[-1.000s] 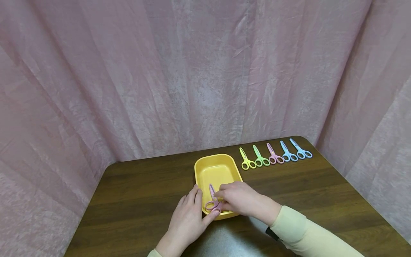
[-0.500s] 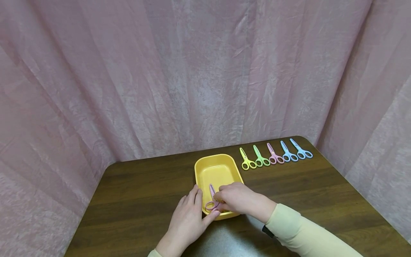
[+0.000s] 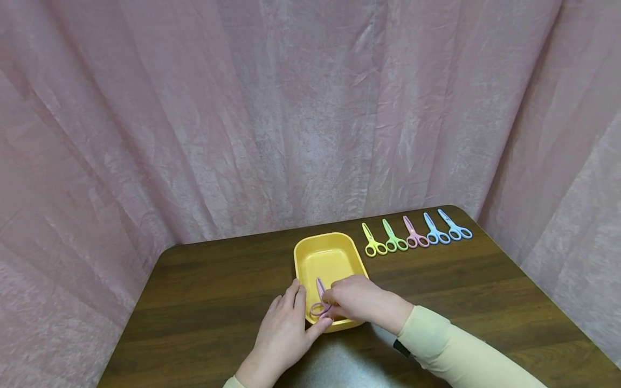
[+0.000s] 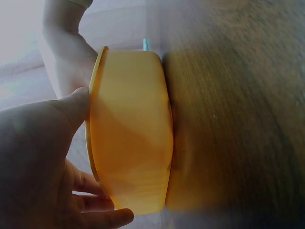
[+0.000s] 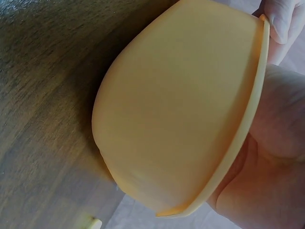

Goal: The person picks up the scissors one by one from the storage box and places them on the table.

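A yellow plastic tray (image 3: 327, 262) stands on the wooden table, its outer wall (image 4: 131, 109) filling much of the left wrist view. My left hand (image 3: 281, 337) holds its near left corner, thumb on the front rim and fingers along the left side. Inside the near end lies a pair of pinkish-purple scissors (image 3: 320, 288), blades pointing away from me. Reaching over the right rim, my right hand (image 3: 361, 296) pinches the scissors near the handles, and its fingers hide one handle loop. In the right wrist view the tray wall (image 5: 176, 105) hides the scissors and my fingertips.
To the tray's right, several scissors lie in a row on the table (image 3: 218, 285): yellow (image 3: 368, 235), green (image 3: 391, 232), pink (image 3: 411, 229) and two blue pairs (image 3: 431, 226). A pink curtain (image 3: 301, 118) hangs behind the table's far edge.
My right wrist and forearm have shifted slightly left, with the fingers staying at the scissors. The scissors, the tray and my left hand look unmoved.
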Motion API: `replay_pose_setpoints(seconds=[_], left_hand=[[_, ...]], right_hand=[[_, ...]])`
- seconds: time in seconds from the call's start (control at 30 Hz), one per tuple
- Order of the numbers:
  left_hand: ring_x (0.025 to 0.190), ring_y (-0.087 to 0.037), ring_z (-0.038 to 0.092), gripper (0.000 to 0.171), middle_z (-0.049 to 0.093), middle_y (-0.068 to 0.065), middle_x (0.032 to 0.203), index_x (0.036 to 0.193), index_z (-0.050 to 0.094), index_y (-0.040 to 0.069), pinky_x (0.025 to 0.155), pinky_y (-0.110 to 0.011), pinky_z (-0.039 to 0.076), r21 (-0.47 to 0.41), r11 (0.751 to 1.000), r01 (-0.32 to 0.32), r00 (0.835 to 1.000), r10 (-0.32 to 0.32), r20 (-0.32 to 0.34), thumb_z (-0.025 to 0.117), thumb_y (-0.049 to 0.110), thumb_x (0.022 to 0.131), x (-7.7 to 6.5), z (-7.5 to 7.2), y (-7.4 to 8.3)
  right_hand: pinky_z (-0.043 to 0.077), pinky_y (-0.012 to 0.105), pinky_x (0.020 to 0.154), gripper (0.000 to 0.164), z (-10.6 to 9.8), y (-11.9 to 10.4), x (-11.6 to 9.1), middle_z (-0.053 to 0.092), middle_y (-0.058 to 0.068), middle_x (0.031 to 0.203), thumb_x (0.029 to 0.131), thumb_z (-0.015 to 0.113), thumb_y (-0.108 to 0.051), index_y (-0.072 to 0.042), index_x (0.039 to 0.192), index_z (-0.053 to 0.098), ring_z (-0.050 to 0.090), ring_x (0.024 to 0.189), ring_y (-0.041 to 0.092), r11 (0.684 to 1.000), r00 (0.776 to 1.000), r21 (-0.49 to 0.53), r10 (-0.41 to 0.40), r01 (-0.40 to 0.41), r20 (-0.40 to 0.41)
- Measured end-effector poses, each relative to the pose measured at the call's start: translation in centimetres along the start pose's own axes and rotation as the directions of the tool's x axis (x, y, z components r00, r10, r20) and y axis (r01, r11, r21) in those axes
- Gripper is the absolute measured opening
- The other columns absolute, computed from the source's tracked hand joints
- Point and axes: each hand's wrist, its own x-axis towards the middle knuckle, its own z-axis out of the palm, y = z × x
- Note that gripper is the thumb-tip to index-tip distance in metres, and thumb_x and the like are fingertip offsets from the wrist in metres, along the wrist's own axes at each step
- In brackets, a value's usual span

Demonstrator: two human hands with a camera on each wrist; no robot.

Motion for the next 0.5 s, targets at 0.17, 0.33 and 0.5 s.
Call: replay_pose_setpoints(seconds=[0.17,0.33,0.5], left_hand=[[0.130,-0.043,0.065,0.088,0.057,-0.026,0.154,0.148,0.059,-0.006,0.111,-0.054,0.054,-0.003,1.000,-0.001,1.000,0.001,0.000,0.070,0.067,0.101,0.04,0.03,0.01],[0.130,-0.044,0.065,0.087,0.058,-0.026,0.153,0.148,0.059,-0.006,0.110,-0.054,0.054,-0.006,1.000,-0.002,1.000,0.002,-0.012,0.071,0.066,0.101,0.07,0.17,0.03],[0.129,-0.044,0.066,0.088,0.058,-0.026,0.153,0.149,0.059,-0.007,0.110,-0.054,0.054,0.006,1.000,-0.014,1.000,0.014,-0.026,0.073,0.065,0.099,0.01,0.17,0.01]], right_hand=[[0.054,0.036,0.063,0.013,0.19,0.03,0.35,0.067,-0.012,0.075,0.098,0.084,-0.033,-0.023,0.092,0.079,0.057,0.065,0.006,1.000,1.000,-0.005,0.018,-0.018,0.005],[0.052,0.037,0.060,0.014,0.44,0.25,0.66,0.064,-0.012,0.071,0.098,0.084,-0.032,-0.024,0.089,0.076,0.056,0.062,0.008,0.999,1.000,-0.027,0.024,-0.025,-0.017],[0.053,0.039,0.060,0.014,0.56,0.58,1.04,0.063,-0.010,0.069,0.098,0.083,-0.027,-0.022,0.087,0.076,0.056,0.061,0.010,0.999,0.998,-0.034,0.037,-0.038,-0.055]])
